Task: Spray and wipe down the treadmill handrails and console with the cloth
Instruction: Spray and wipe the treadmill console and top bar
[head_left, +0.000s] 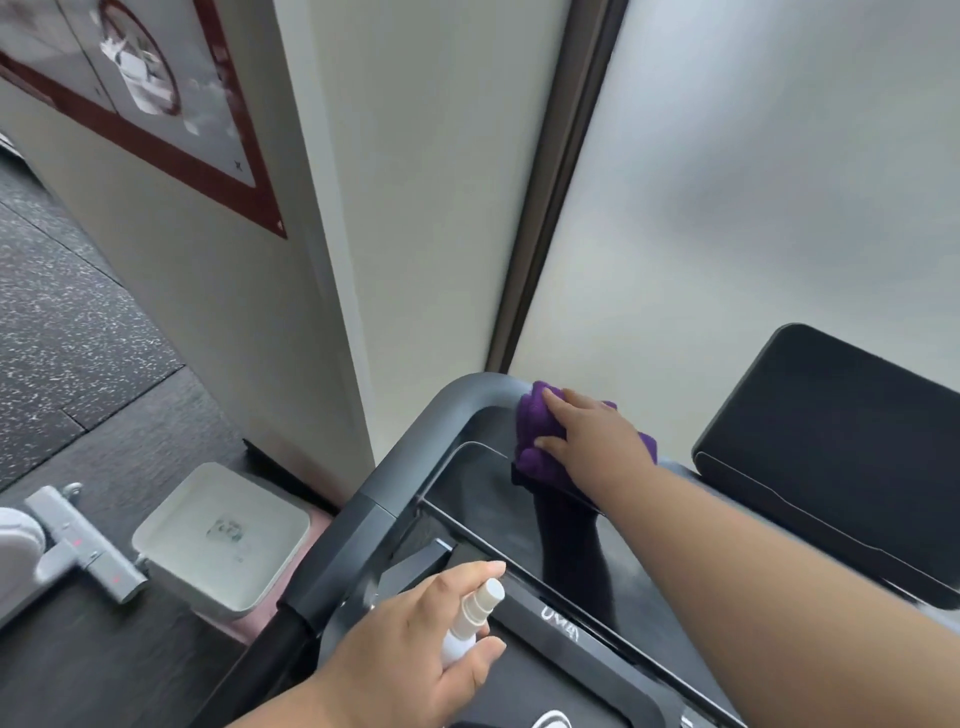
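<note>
Pressing the purple cloth (540, 441) against the top corner of the console (498, 519) with my right hand (592, 441), fingers laid fairly straight over it, I'm wiping where the grey handrail (415, 457) bends. My left hand (410, 654) grips the small white spray bottle (470, 621), fingers curled round it. I judge the wiping only partly done: most of the console and rails look left.
</note>
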